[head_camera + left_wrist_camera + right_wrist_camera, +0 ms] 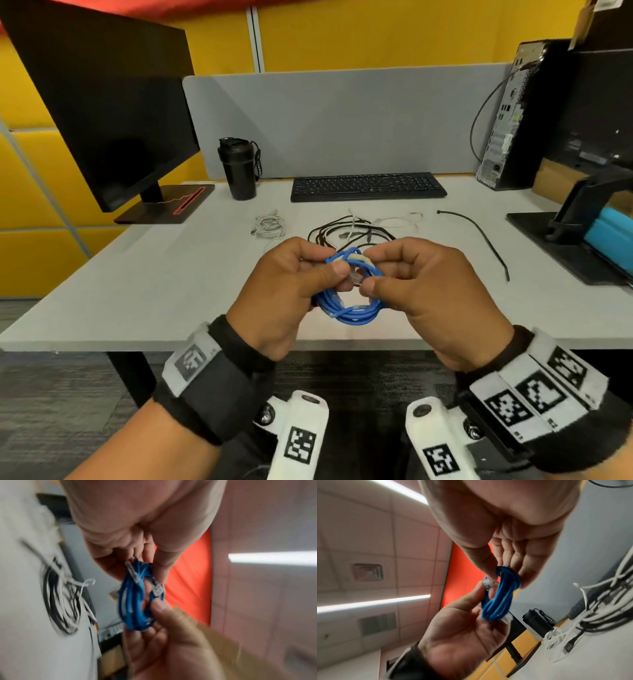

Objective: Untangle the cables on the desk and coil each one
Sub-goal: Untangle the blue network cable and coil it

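A blue network cable (352, 308) wound into a small coil hangs above the desk's front edge between both hands. My left hand (291, 287) grips the coil's left side, thumb near a clear plug. My right hand (421, 284) pinches the coil's right side and the clear plug (356, 277) at its middle. The left wrist view shows the blue coil (135, 601) with two clear plugs. The right wrist view shows the blue coil (498, 596) held by both hands. Behind lies a tangle of black and white cables (356, 229). A coiled white cable (270, 226) lies left of it.
A black keyboard (368, 186) sits at the back of the grey desk (137, 291), a black bottle (238, 169) to its left, a monitor (113, 130) further left. A loose black cable (486, 240) lies right. A computer tower (513, 113) and a second monitor stand (575, 226) occupy the right.
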Demonstrator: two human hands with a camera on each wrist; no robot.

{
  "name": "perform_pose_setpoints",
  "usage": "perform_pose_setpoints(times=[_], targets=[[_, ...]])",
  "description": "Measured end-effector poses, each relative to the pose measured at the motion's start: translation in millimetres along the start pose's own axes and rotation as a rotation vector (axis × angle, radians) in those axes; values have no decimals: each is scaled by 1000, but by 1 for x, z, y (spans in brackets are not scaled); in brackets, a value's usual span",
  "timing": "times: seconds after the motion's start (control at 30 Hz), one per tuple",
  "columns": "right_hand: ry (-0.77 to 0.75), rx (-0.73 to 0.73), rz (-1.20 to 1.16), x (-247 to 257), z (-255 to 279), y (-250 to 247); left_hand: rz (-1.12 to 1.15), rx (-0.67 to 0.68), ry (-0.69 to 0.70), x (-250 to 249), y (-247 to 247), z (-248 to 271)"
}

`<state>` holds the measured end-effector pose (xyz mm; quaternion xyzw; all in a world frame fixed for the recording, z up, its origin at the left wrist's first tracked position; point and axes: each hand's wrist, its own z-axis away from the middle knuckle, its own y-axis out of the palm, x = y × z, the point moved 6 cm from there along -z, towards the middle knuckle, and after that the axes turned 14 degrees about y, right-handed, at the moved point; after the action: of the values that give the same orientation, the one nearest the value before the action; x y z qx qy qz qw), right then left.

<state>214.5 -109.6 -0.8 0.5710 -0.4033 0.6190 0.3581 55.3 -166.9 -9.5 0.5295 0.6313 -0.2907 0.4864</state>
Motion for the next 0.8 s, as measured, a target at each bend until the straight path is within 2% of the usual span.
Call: perform_pose_setpoints(times=[0.1,0.17,0.23,0.37,0.57,0.73,0.8], targets=[[-253,-112,195,8,9,2,325,32,-147,5,7,2],[-459,-255,371,14,18,4,451,27,-190,7,10,3],[-604,-387,437,17,26,1,508,-1,-210,8,14,4],[-763,-532,532,21,34,-3,531,-36,-211,10,22,7],[-786,-491,589,24,30,-5,543,-95,-213,12,25,9],[-787,-314,587,25,24,-1,630,-195,-239,16,24,9],[-791,-273,631,27,22,-1,678,-191,-245,18,25,8]])
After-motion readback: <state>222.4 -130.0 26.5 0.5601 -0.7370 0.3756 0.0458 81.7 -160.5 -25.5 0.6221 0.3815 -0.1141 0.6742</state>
